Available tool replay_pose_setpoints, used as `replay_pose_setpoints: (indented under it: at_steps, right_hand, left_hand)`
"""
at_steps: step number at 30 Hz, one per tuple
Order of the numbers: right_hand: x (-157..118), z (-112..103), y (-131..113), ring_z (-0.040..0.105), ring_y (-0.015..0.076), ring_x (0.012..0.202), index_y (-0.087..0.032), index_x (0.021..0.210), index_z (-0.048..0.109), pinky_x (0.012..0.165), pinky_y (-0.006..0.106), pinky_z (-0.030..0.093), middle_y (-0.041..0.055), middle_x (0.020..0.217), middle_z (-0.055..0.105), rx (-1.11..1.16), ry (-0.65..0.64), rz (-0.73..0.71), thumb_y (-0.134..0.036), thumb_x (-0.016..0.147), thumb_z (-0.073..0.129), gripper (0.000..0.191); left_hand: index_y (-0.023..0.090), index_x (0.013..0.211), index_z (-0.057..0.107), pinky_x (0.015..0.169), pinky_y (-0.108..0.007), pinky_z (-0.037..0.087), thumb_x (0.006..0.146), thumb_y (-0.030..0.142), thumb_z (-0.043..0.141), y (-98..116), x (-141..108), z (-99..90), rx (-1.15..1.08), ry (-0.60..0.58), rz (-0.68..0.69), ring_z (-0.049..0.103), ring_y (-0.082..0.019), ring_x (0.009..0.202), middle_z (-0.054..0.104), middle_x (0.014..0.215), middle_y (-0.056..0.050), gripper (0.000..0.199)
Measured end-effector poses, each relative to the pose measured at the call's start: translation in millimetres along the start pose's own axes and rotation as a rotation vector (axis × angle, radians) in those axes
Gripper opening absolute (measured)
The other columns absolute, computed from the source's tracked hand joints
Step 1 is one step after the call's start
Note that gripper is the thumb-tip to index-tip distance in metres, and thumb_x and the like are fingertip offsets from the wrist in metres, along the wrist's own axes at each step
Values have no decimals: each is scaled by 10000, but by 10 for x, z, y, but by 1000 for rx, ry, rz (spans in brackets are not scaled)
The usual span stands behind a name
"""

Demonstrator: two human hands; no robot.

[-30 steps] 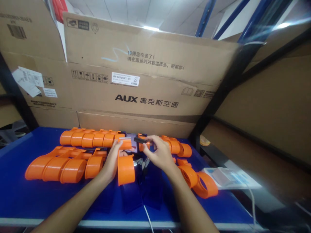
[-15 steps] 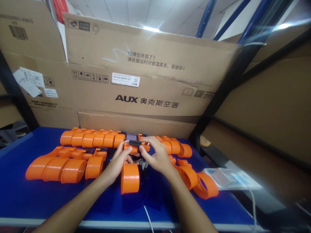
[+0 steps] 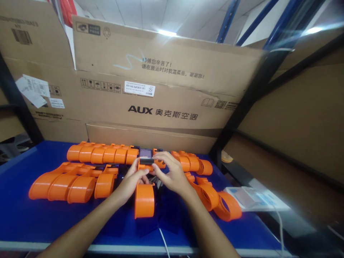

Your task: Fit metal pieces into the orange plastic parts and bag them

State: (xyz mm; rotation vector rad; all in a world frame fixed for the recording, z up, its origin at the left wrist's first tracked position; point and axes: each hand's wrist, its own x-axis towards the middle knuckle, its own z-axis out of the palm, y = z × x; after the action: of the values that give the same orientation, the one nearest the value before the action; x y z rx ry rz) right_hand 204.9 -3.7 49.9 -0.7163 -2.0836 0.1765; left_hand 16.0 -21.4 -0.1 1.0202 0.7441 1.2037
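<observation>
My left hand (image 3: 133, 181) grips an orange plastic holder (image 3: 144, 201), its thumb across the upper part and its wide round band hanging below. A black cylindrical piece (image 3: 147, 161) lies crosswise at the holder's top. My right hand (image 3: 172, 172) is closed at the right end of that black piece, thumb and index finger against it. Just behind stands a small device with a grey screen (image 3: 145, 153). The fingers partly hide the upper part of the holder.
Rows of similar orange holders (image 3: 80, 188) line the blue tabletop (image 3: 67, 225) on both sides. More orange holders (image 3: 228, 206) lie at right, beside a white tray-like item (image 3: 268, 200). A white cable (image 3: 163, 242) runs over the front edge. Cardboard (image 3: 172, 96) walls the back.
The black piece, whose pale pointed left end stuck out before, now sits level across the holder's top with that tip out of sight. The holder has dropped slightly; my right fingers have shifted left.
</observation>
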Motion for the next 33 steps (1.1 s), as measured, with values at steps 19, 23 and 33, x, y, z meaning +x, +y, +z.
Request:
replay_pose_setpoints:
  at_steps: [19,23,33]
  right_hand:
    - [-33,-222,234,651,189,685,-208,886,689,652,288,492,17,763,708,-171,-69,365,-321,984,501,240]
    - [-108,-353,403,616,177,624,-201,765,679,592,270,423,14,688,684,-330,-235,506,-286,935,501,261]
    - [-205,-373,552,647,195,709,-173,735,702,667,278,451,68,756,721,-231,-561,678,-413,1023,406,478]
  left_hand:
    - [208,1132,579,523,-245,443,778,404,747,22,15,3,58,27,28,653,-150,584,771,1001,-110,439]
    - [205,1111,576,507,-245,439,771,400,757,-5,32,-14,51,47,29,654,-153,576,774,1003,-118,431]
    - [200,1159,549,538,-240,478,808,405,735,-23,43,-34,63,20,13,655,-136,597,761,1062,-117,446]
